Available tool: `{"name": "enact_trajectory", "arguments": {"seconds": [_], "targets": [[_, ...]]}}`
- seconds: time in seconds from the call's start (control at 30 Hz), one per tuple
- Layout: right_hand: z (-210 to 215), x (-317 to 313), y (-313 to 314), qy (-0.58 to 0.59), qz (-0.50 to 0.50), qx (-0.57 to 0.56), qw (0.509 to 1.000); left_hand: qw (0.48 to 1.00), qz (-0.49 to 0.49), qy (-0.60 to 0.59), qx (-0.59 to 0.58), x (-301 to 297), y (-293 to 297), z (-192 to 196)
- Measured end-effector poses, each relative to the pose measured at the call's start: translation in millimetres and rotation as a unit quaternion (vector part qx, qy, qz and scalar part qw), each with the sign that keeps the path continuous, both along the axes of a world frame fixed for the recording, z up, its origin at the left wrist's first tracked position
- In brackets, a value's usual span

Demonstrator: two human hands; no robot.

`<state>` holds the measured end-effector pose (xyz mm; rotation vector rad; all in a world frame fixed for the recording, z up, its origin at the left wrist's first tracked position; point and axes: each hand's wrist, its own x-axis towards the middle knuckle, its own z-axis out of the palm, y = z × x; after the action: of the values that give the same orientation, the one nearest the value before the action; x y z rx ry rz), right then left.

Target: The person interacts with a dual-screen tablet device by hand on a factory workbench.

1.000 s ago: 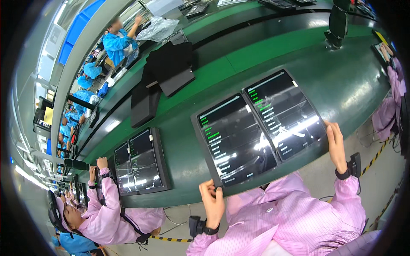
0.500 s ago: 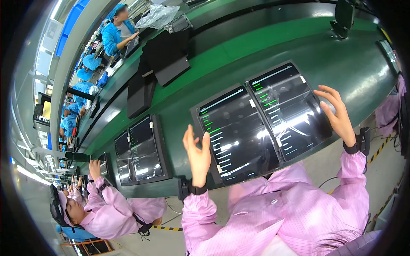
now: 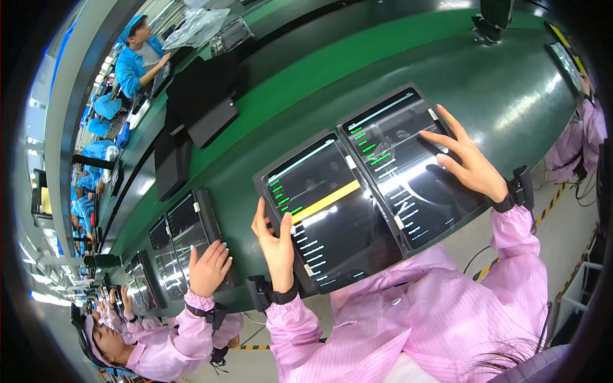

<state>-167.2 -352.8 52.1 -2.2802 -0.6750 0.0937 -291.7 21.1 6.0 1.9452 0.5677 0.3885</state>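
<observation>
Two tablets lie side by side in a dark tray (image 3: 260, 185). Both screens show dark lists with several green marks, and a yellow bar crosses the left tablet (image 3: 345, 239). At that tablet's left edge is my left hand (image 3: 276, 249); its thumb reaches onto the screen at the end of the yellow bar, and its fingers lie along the tray's side. My right hand (image 3: 469, 163) hovers over the upper right part of the right tablet (image 3: 408, 147), fingers spread; I cannot tell if a fingertip touches the glass. Neither hand grips anything.
Left of me, a co-worker's hand (image 3: 211, 268) rests by another tray of tablets (image 3: 182, 239). Black flat cases (image 3: 201, 102) are stacked across the green bench (image 3: 313, 83). A dark stand (image 3: 493, 19) rises at the far right, and another device (image 3: 565, 60) lies at the bench's right end.
A yellow bar has appeared on the left tablet, where my left thumb now reaches. My right hand has moved inward over the right tablet. The co-worker's hand has come to the neighbouring tray.
</observation>
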Motion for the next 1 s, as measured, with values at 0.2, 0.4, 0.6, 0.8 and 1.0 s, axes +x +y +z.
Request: {"name": "enact_trajectory", "arguments": {"seconds": [0.2, 0.4, 0.6, 0.8, 1.0], "targets": [[-7, -2, -1, -0.035, -0.009, 0.002, 0.999, 1.000, 0.005, 0.018, -0.010, 1, -6, 5], [-12, -1, -1, -0.031, -0.008, 0.000, 0.999, 1.000, -0.001, 0.000, -0.021, 6, -4, -1], [-11, 3, -8, 0.013, -0.009, 0.027, 1.000, 0.999, -0.020, -0.015, -0.036, 6, 3, -5], [10, 41, 30, -0.106, 0.074, -0.066, 0.989, 0.982, -0.068, 0.000, 0.179, 14, 3, 10], [-8, 70, 80, -0.140, 0.154, -0.123, 0.970, 0.959, -0.107, 0.022, 0.262, 27, -13, 26]]}}
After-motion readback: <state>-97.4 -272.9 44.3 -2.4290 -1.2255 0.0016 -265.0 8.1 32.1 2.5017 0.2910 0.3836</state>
